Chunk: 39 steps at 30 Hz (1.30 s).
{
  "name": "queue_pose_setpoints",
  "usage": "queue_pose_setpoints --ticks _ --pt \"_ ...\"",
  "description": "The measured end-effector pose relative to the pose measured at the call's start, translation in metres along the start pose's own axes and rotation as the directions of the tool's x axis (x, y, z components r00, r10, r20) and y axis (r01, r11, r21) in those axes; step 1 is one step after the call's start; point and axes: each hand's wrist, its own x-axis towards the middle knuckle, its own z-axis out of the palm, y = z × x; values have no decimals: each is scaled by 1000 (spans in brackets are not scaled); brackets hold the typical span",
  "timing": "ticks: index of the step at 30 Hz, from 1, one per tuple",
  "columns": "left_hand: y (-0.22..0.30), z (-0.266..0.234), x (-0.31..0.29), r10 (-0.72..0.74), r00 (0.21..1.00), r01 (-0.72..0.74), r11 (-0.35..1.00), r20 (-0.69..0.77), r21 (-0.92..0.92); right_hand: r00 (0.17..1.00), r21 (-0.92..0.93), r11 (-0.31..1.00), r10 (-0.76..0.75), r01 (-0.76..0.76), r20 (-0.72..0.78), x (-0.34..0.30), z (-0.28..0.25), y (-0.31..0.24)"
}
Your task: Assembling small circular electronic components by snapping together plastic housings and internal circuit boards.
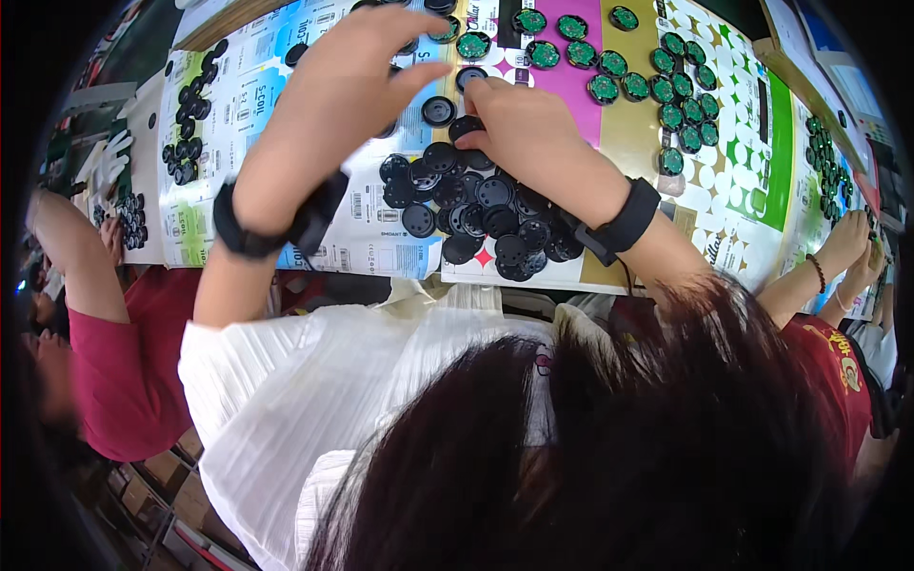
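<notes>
My left hand [367, 71] reaches over the far part of the table, its thumb and fingers apart with nothing visible between them. Close to its fingertips lies a round black housing with a green circuit board [472, 45]. My right hand [519, 112] is closed at the far edge of a heap of black plastic discs [495, 192], its thumb and fingers round a black disc [464, 127]. Just left of that hand, a single black ring-shaped cap [439, 111] lies flat. Another dark cap [470, 78] shows at my right fingertips, partly covered.
Several housings with green boards [682, 86] spread over the right side of the printed cardboard table cover [376, 233]. Black parts [187, 119] form a column on the left. A co-worker's arm [81, 243] is at left; another person's hands [847, 249] work at right.
</notes>
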Motion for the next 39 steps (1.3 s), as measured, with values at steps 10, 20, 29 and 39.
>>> queue_pose_setpoints --ticks 10,20,29,39 --pt "-34 73 56 -9 998 16 994 70 -108 970 -27 983 -185 183 -159 6 14 1" --pt "18 34 21 -263 956 294 811 134 -507 972 395 913 -6 100 -233 -27 -59 9" --pt "75 19 -12 -269 919 370 326 290 -870 923 665 747 252 5 -290 -50 -80 -11" --pt "81 31 -22 -418 900 290 365 123 -884 734 243 940 -11 238 -679 -58 -68 -19"
